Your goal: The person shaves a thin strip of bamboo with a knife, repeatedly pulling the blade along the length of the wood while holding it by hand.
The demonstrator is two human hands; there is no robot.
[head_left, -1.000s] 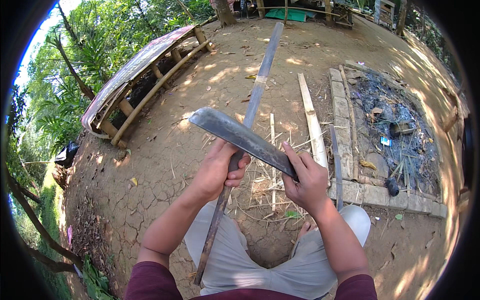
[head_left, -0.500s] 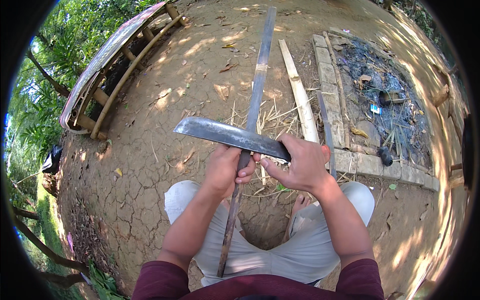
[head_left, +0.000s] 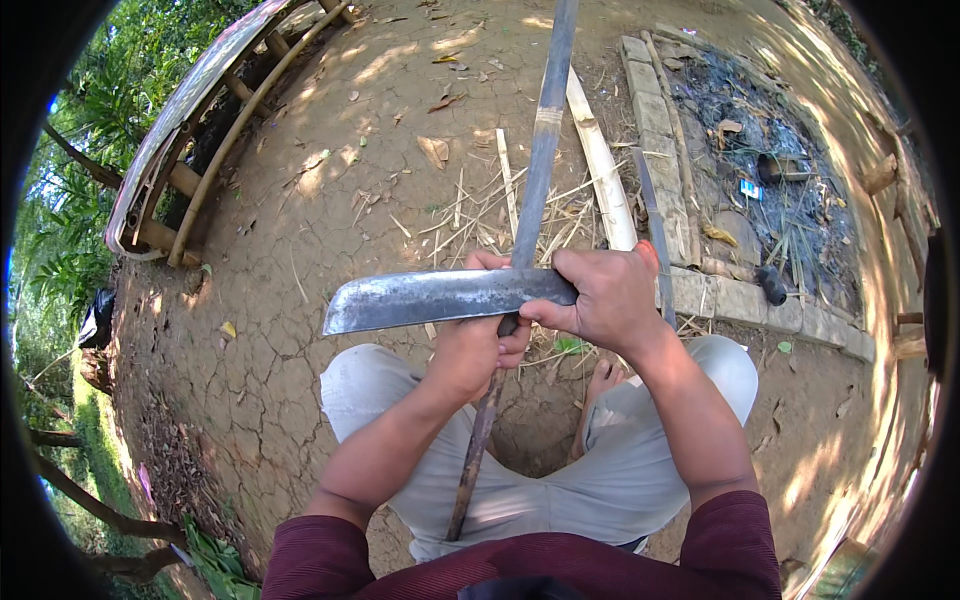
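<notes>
A long, dark bamboo strip (head_left: 541, 170) runs from my lap up and away, past the top edge of the view. My left hand (head_left: 470, 350) is closed around it below the blade, with some fingers showing above. Across the strip lies a machete (head_left: 420, 300), its broad, dark, worn blade pointing left. My right hand (head_left: 605, 305) grips the machete at its right end, thumb pressed along the blade's lower side. The handle is hidden inside that hand. Pale bamboo shavings (head_left: 480, 215) lie scattered on the ground just beyond my hands.
A pale split bamboo piece (head_left: 600, 165) lies ahead, with a thin dark strip (head_left: 652, 230) to its right. Bricks (head_left: 660, 165) border a fire pit of ash (head_left: 745, 130) at the right. A low bamboo bench (head_left: 215, 180) stands far left. Cracked earth (head_left: 250, 330) surrounds me.
The machete blade has tipped so its face shows more, and its tip has moved left and down. The bamboo strip has shifted right and farther away. My left hand has moved right and lower.
</notes>
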